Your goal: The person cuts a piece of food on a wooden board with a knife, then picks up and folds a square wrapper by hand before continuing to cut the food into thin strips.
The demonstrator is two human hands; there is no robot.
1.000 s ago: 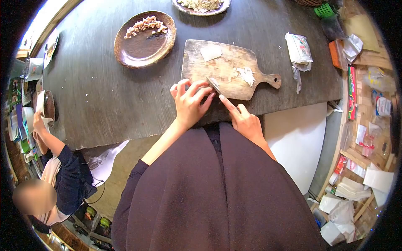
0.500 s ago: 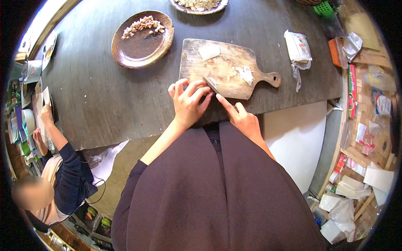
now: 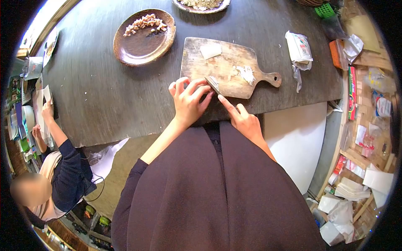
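My right hand grips a knife, its index finger stretched along the back of the blade. The blade lies over the lower left edge of a wooden cutting board. Beside the blade, my left hand has its fingers bent and drawn together at the board's edge; what they hold is hidden. Thin white strips lie right by the blade. Toward the board's handle sits a small heap of white shreds, and a flat white piece rests near the far edge.
A brown plate with small diced pieces stands beyond the board to the left. Farther back is a plate of pale shreds. A white plastic packet lies on the right. Another person works at the table's left side.
The knife blade has shifted slightly to the right, and more of the white strip beside it shows. Both hands keep nearly the same places. The view has moved a little.
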